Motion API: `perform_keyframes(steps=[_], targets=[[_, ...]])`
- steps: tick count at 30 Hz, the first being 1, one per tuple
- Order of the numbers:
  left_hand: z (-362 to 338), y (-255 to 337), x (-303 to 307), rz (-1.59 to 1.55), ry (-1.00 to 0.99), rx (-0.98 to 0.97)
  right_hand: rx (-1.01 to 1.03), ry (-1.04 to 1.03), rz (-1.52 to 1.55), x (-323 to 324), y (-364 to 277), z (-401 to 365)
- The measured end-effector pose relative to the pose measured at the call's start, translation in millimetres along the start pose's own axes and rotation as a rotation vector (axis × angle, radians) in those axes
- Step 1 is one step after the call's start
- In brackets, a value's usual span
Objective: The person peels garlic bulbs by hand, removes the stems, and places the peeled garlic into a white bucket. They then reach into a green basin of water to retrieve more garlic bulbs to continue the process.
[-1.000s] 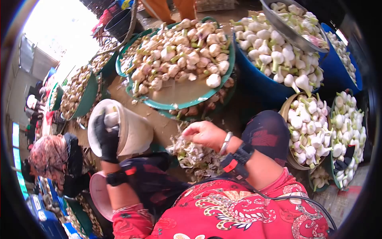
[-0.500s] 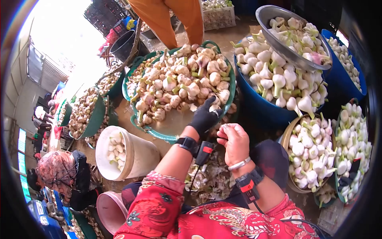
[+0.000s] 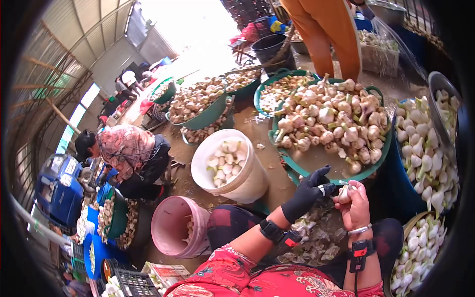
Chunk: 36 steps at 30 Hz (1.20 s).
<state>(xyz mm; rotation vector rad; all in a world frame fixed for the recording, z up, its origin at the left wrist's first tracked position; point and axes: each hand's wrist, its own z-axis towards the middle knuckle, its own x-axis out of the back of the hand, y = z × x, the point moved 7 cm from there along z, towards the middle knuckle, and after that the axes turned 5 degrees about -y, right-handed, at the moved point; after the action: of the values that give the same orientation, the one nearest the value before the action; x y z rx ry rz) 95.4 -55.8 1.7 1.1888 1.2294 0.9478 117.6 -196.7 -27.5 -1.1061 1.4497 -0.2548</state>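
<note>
My right hand [image 3: 357,207] is bare and closed around a garlic bulb [image 3: 343,196], with the thumb and fingertips on it. My left hand [image 3: 307,194], in a black glove, is right beside that bulb; its fingers are apart, and a pale band shows on one of them. Just beyond both hands is a wide green tub [image 3: 374,173] heaped with unpeeled garlic bulbs [image 3: 326,116]. Loose garlic skins [image 3: 316,237] lie in a pile below the hands.
A white bucket [image 3: 255,185] and a pink bucket [image 3: 163,225] with garlic stand on the left. On the right are a blue barrel [image 3: 403,185] of cleaned bulbs and a metal basin [image 3: 438,106]. A person in orange trousers [image 3: 324,34] stands behind; another person [image 3: 131,151] bends at left.
My view has swung left. My left hand has drawn back from the green tub to my right hand, where a garlic bulb now shows. Water now streams near the person in orange trousers.
</note>
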Motion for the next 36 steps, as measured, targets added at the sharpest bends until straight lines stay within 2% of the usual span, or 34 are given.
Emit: perform_keyframes(steps=[2,3,7,9,11,15,16,17,19,23,25,26,27,29,30,31,32,33,34,36], targets=[[-14.6,-11.2,11.0,-0.346,-0.003,0.05,0.051,-0.078,-0.111,-22.9,0.3,-5.5],[-21.4,-9.4,8.0,-0.299,0.002,0.14,0.108,-0.133,-0.21,-32.1,-0.6,-8.5],[-34.3,10.8,5.1,-0.221,-0.052,0.091,0.108,-0.307,-0.365,-49.1,2.5,-20.2],[-36.0,11.8,3.9,-0.202,-0.049,0.086,0.067,-0.323,-0.328,-51.6,-0.7,-23.7],[-33.9,20.1,-5.5,-0.348,-0.038,0.017,0.309,-0.246,-0.688,-40.6,-11.0,-21.1],[-24.1,8.3,-7.4,-0.251,-0.051,0.046,0.455,-0.156,-0.781,-35.7,-15.0,-21.8],[-24.3,3.6,-4.9,-0.303,-0.033,0.074,0.353,-0.169,-0.584,-30.0,-8.3,-18.4],[-23.8,-0.4,-2.0,-0.305,-0.031,0.073,0.352,-0.171,-0.586,-30.7,-9.6,-20.0],[-23.3,-6.1,1.6,-0.311,-0.042,0.117,0.206,-0.217,-0.371,-34.1,-4.5,-20.1],[-28.7,-4.6,0.3,-0.432,-0.025,0.116,0.188,-0.257,-0.263,-38.4,-3.2,-16.8],[-31.3,2.5,-0.9,-0.366,-0.028,0.069,0.047,-0.108,-0.106,-20.7,8.9,-8.5],[-27.3,-1.3,0.1,-0.18,-0.038,-0.018,0.02,-0.101,-0.168,-15.8,12.6,-6.6],[-27.4,-5.0,3.0,-0.187,-0.04,-0.014,0.017,-0.094,-0.17,-18.1,15.6,-6.0],[-32.2,18.2,-0.8,0.808,0.116,-0.47,-0.004,-0.191,-0.158,-35.3,19.1,-10.0],[-30.1,2.0,12.0,0.796,0.162,-0.513,-0.019,-0.182,-0.261,-41.7,14.5,-14.2],[-22.1,-19.9,26.8,0.274,0.038,-0.168,-0.04,-0.154,-0.367,-45.2,7.7,-16.0],[-32.8,7.7,14.1,-0.1,0.039,0.033,0.015,-0.161,-0.456,-39.7,2.1,-12.5],[-33.6,10.6,10.4,-0.188,0.009,0.111,0.06,-0.165,-0.551,-29.9,-1.1,-11.4],[-37.7,10.3,7.6,-0.364,0.042,0.078,0.111,-0.107,-0.464,-27.5,-5.6,-16.0],[-38.0,11.8,3.1,-0.376,0.034,0.057,0.178,-0.075,-0.338,-28.5,-6.0,-13.5]])
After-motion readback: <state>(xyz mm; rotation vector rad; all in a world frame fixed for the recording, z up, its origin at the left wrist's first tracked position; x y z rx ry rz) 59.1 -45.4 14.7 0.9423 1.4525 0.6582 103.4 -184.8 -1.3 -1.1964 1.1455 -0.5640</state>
